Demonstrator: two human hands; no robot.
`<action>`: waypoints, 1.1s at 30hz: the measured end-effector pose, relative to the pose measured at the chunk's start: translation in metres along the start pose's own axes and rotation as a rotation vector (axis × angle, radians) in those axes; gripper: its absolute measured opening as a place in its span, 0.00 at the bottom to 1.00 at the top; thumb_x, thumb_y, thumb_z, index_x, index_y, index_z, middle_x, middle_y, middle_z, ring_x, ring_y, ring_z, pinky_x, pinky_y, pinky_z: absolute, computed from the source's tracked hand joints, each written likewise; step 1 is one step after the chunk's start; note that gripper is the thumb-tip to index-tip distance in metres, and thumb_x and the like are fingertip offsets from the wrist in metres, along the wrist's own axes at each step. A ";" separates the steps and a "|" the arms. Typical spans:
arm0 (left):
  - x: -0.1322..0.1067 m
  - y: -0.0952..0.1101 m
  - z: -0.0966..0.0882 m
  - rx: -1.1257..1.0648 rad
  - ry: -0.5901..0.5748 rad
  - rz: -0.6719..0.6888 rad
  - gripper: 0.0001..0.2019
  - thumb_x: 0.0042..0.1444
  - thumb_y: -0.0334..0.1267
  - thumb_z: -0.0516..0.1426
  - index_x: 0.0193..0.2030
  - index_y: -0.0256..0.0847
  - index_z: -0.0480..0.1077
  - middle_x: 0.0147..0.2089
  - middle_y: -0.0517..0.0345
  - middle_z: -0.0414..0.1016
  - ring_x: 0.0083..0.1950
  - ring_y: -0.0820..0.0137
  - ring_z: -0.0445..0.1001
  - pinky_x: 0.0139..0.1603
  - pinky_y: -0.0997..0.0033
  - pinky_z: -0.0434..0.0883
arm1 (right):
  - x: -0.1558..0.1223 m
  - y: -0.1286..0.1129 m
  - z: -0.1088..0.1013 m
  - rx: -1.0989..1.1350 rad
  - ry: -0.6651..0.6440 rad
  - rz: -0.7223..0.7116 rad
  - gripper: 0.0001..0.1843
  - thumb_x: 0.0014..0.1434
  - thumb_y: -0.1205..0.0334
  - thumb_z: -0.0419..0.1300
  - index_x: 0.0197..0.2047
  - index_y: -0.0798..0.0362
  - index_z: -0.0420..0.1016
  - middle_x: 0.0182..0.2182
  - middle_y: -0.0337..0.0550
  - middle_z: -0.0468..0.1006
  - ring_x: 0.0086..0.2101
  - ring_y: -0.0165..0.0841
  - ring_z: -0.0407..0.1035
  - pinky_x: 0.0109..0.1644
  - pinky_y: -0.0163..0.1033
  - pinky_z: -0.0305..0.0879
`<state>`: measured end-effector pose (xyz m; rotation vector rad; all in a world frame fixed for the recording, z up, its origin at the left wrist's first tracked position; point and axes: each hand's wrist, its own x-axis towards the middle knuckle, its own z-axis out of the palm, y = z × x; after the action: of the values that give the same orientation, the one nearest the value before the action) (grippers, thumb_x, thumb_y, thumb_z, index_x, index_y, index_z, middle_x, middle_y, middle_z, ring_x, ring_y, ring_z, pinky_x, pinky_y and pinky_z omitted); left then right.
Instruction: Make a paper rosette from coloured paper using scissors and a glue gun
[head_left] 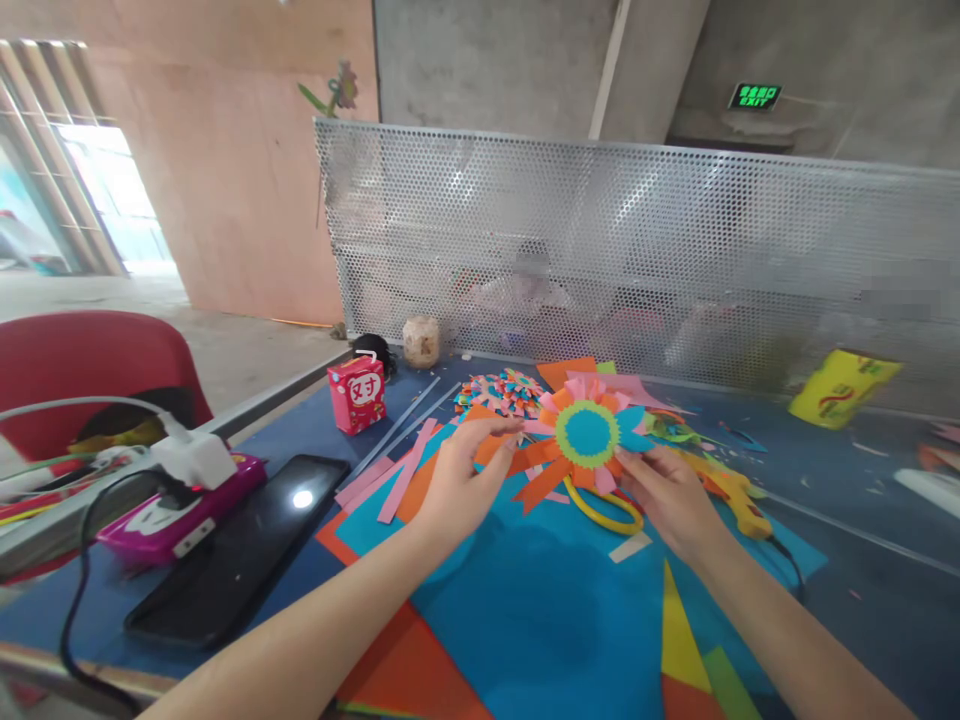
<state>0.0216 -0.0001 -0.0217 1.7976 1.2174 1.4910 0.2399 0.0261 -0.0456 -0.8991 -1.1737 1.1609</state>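
A paper flower (587,435) with a blue centre, a green ring and pink and orange strip petals is held up above the blue paper sheet (547,600). My right hand (670,497) pinches its lower right edge. My left hand (459,478) is at its left side, fingers partly curled, fingertips touching an orange petal. A yellow scissors handle (600,512) lies just under the flower. A second multicoloured paper flower (504,392) lies flat behind.
A black phone (240,550), a pink device with a white charger (176,495), a red carton (358,393), loose paper strips (397,470), a yellow glue gun (731,492) and a yellow container (841,388) surround the work. A perforated metal screen (637,250) closes the back.
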 end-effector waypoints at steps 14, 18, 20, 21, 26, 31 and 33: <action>-0.004 -0.005 0.002 -0.185 -0.143 -0.028 0.18 0.50 0.36 0.56 0.50 0.41 0.67 0.53 0.51 0.70 0.55 0.61 0.66 0.56 0.60 0.62 | -0.003 -0.002 -0.003 -0.385 0.002 -0.180 0.12 0.46 0.51 0.62 0.30 0.50 0.76 0.23 0.39 0.77 0.28 0.36 0.71 0.32 0.40 0.69; -0.009 -0.002 -0.001 -0.158 -0.177 0.157 0.22 0.50 0.34 0.57 0.54 0.43 0.63 0.55 0.50 0.67 0.55 0.61 0.65 0.56 0.58 0.62 | -0.014 -0.015 0.001 -0.579 0.067 -0.377 0.07 0.48 0.55 0.60 0.25 0.49 0.76 0.16 0.37 0.73 0.23 0.36 0.70 0.25 0.38 0.67; -0.011 0.000 -0.004 -0.083 -0.167 0.290 0.24 0.49 0.34 0.58 0.55 0.45 0.62 0.55 0.49 0.67 0.55 0.60 0.65 0.56 0.56 0.61 | -0.018 -0.020 0.000 -0.627 0.044 -0.516 0.05 0.49 0.59 0.60 0.25 0.48 0.76 0.20 0.37 0.76 0.24 0.36 0.71 0.28 0.39 0.68; -0.011 0.002 -0.005 -0.040 -0.165 0.364 0.25 0.48 0.33 0.59 0.54 0.45 0.62 0.54 0.49 0.68 0.55 0.60 0.65 0.56 0.55 0.60 | -0.019 -0.023 0.000 -0.636 0.007 -0.593 0.05 0.51 0.61 0.59 0.27 0.47 0.76 0.24 0.37 0.77 0.27 0.36 0.72 0.31 0.39 0.68; -0.010 0.009 -0.010 0.096 -0.163 0.689 0.26 0.45 0.29 0.60 0.53 0.44 0.63 0.49 0.51 0.72 0.52 0.62 0.67 0.55 0.57 0.59 | -0.023 -0.034 -0.005 -0.658 -0.260 -0.955 0.10 0.58 0.61 0.55 0.42 0.43 0.74 0.34 0.39 0.78 0.37 0.37 0.70 0.41 0.44 0.66; -0.010 0.010 -0.014 0.198 -0.112 0.848 0.25 0.45 0.35 0.62 0.52 0.45 0.64 0.46 0.54 0.74 0.51 0.64 0.68 0.57 0.62 0.57 | -0.031 -0.045 -0.007 -0.799 -0.297 -1.128 0.15 0.60 0.59 0.52 0.50 0.40 0.70 0.37 0.38 0.79 0.40 0.34 0.68 0.42 0.40 0.67; -0.010 0.012 -0.015 0.217 -0.112 0.872 0.23 0.45 0.37 0.62 0.50 0.44 0.65 0.46 0.55 0.75 0.51 0.65 0.68 0.56 0.64 0.58 | -0.035 -0.045 -0.009 -0.865 -0.291 -1.135 0.16 0.61 0.59 0.51 0.51 0.38 0.69 0.36 0.37 0.79 0.39 0.33 0.70 0.40 0.37 0.68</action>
<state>0.0108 -0.0171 -0.0132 2.7214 0.5446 1.6749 0.2584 -0.0166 -0.0114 -0.4724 -2.0797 -0.1999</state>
